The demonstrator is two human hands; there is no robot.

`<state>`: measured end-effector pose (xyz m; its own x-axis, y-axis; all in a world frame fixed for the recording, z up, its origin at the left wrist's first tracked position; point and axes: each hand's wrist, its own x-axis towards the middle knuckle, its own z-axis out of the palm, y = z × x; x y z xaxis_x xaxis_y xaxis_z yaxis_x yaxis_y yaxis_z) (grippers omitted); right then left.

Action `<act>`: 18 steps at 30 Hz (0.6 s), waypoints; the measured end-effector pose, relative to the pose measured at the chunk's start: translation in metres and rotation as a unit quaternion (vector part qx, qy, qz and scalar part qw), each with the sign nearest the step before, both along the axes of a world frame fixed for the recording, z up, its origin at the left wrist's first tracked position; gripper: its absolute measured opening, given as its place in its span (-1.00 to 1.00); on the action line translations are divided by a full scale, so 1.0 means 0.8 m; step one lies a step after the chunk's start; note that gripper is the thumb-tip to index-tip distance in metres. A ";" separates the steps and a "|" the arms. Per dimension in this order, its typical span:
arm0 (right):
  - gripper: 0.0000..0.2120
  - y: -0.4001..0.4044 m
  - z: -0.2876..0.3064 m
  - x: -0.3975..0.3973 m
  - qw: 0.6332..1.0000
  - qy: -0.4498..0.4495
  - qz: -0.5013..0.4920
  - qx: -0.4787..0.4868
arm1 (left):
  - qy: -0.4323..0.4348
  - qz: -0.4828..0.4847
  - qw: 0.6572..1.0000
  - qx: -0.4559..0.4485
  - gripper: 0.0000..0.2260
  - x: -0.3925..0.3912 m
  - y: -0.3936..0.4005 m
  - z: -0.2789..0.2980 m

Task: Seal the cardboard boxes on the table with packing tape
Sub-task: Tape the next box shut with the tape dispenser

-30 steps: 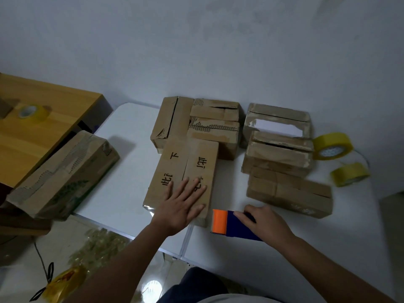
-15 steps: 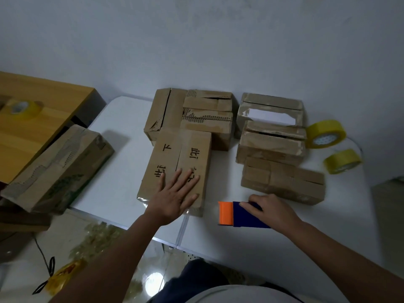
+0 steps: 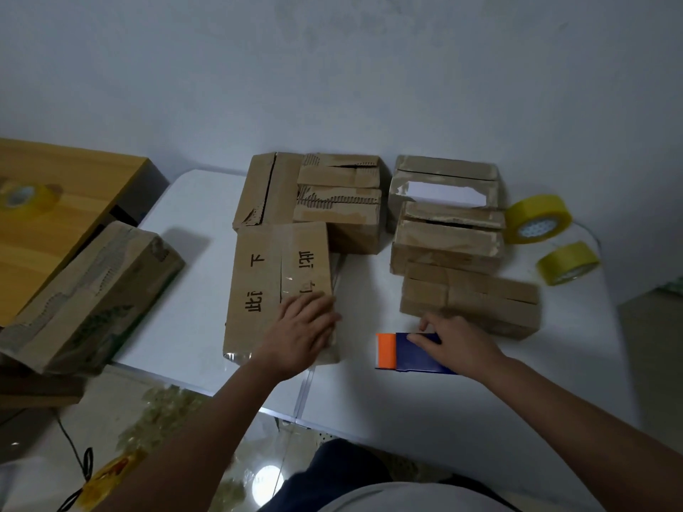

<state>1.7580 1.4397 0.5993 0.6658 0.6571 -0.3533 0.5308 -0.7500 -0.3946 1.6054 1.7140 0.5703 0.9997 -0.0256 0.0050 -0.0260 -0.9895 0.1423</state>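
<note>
A closed cardboard box with black printed characters (image 3: 266,282) lies at the white table's (image 3: 192,290) near edge, with glossy clear tape on its top. My left hand (image 3: 303,327) rests on its near right corner, fingers together and reaching the right edge. My right hand (image 3: 454,341) grips a blue tape dispenser with an orange end (image 3: 399,351) lying on the table to the right of that box. A flat box (image 3: 476,297) lies just beyond my right hand.
Several worn boxes (image 3: 332,201) (image 3: 443,223) crowd the table's back. Two yellow tape rolls (image 3: 536,219) (image 3: 565,264) sit at the right by the wall. A large box (image 3: 88,293) overhangs the table's left edge beside a wooden desk (image 3: 55,216) bearing another roll (image 3: 26,195).
My left hand has slid right across the printed box and its spread fingers have drawn together. My right hand stays on the dispenser.
</note>
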 end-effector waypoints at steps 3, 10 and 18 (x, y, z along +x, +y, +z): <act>-0.72 0.005 0.003 -0.005 0.999 0.040 0.007 0.010 | -0.005 -0.020 1.000 -0.023 -0.75 0.000 0.007 -0.010; -0.65 0.037 0.002 -0.022 1.000 0.007 -0.012 -0.012 | -0.037 0.081 0.995 -0.054 -0.76 -0.017 -0.019 -0.012; -0.68 0.069 -0.008 -0.021 0.999 -0.009 -0.040 -0.029 | -0.027 0.106 0.993 -0.041 -0.76 -0.016 -0.024 -0.013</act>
<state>1.7410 1.4946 0.5926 0.7221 0.5798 -0.3773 0.4740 -0.8120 -0.3405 1.5925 1.6950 0.5600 0.9807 0.1886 0.0515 0.1725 -0.9586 0.2267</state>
